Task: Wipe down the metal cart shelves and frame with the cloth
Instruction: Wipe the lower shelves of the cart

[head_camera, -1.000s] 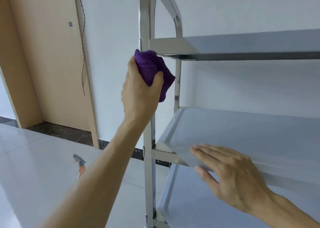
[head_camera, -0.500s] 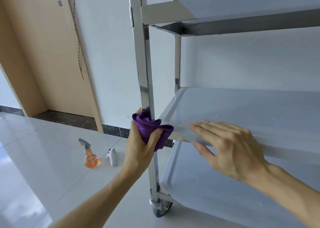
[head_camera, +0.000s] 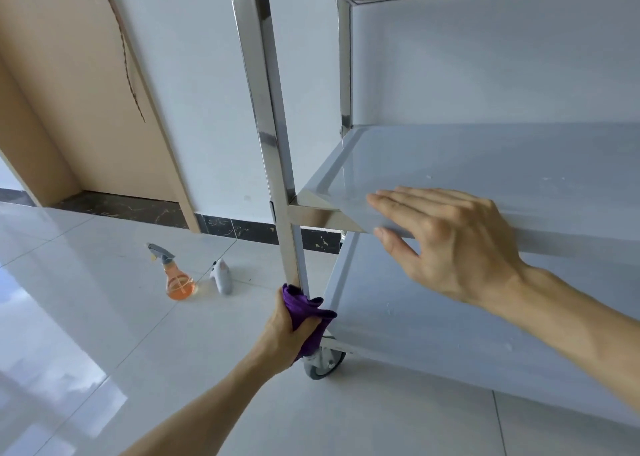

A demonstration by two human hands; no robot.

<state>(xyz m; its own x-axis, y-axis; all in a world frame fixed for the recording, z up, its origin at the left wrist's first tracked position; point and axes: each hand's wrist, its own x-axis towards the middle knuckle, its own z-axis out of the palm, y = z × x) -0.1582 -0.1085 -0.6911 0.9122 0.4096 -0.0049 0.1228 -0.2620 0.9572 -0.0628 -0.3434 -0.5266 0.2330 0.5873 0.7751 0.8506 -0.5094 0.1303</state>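
The metal cart fills the right half of the head view, its shiny front-left post running from the top down to a wheel. My left hand grips a purple cloth wrapped around the bottom of that post, level with the lowest shelf. My right hand lies with straight fingers on the front edge of the middle shelf, thumb under the rim. The underside of the top shelf shows at the upper edge.
On the glossy tiled floor left of the cart stand a spray bottle with orange liquid and a small grey-white bottle. A white wall is behind the cart and a wooden door frame stands at the left.
My left hand has slid the cloth down the post, from just under the top shelf past the middle shelf to the bottom. My right hand has stayed on the middle shelf's edge.
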